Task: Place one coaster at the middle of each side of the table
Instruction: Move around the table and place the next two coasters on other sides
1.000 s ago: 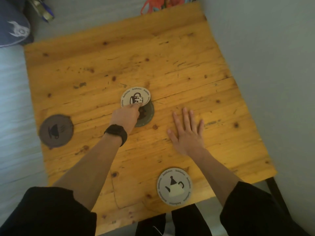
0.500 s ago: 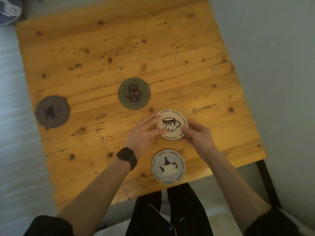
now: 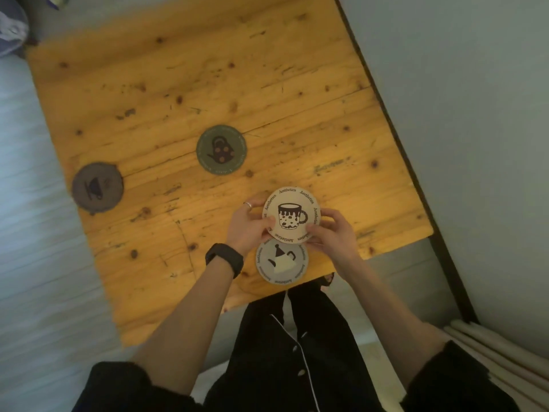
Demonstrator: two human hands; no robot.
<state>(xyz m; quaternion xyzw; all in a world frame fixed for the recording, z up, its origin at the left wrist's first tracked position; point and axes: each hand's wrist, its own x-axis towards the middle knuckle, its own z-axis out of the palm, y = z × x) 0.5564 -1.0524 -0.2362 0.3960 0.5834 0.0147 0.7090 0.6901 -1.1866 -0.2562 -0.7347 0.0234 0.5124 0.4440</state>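
A cream coaster with a mug drawing [image 3: 292, 215] is held between both hands above the wooden table [image 3: 208, 84]. My left hand [image 3: 248, 226] grips its left edge and my right hand [image 3: 334, 230] grips its right edge. Just below it a grey-white teapot coaster [image 3: 282, 264] lies at the near edge, partly overlapped by the mug coaster. A dark green teapot coaster [image 3: 221, 150] lies near the table's middle. A brown cup coaster [image 3: 97, 187] lies at the left edge.
A grey wall [image 3: 460, 114] runs along the table's right side, with a dark strip at the table's edge. Light floor lies to the left. A dark blue object [image 3: 12, 28] sits at the far left corner. My black clothing fills the bottom.
My left hand took the mug coaster off the green coaster and carried it toward the near edge. My right hand left the table and joined it. Both hands now hold it raised.
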